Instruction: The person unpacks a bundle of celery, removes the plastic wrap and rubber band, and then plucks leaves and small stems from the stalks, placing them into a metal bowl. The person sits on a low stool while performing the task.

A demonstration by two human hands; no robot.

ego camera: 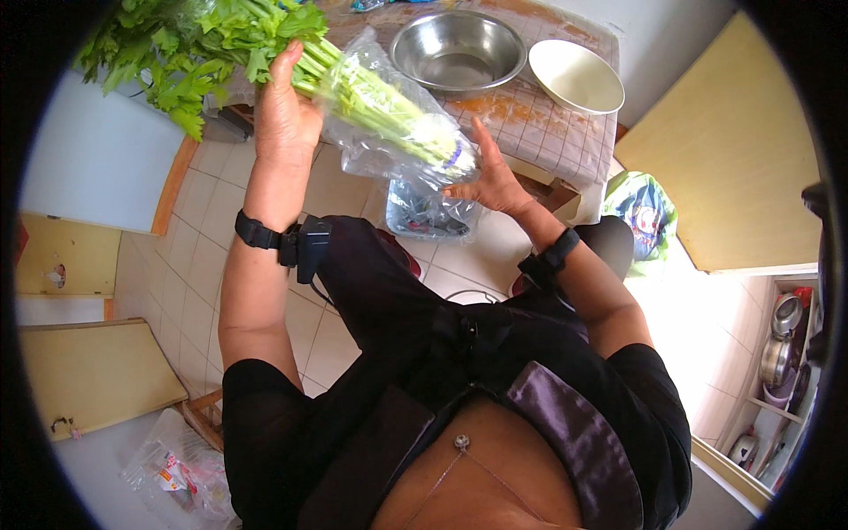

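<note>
A large bunch of celery [371,99] slants across the top left, its leaves up at the left and its root end down at the right. A clear plastic bag [361,149] wraps the stalks, and a purple band circles them near the root end. My left hand [288,109] grips the bunch below the leaves, thumb on top and fingers hidden underneath. Beside the root end is my right hand [497,175], thumb and finger spread around the bag's end; whether it presses on the bag is unclear.
A steel basin [458,53] and a cream bowl [576,76] stand on the table with a checked cover [530,126]. A plastic-lined container [427,212] is on the floor below. At the right are a green bag [642,212] and an open cabinet with pots [778,358].
</note>
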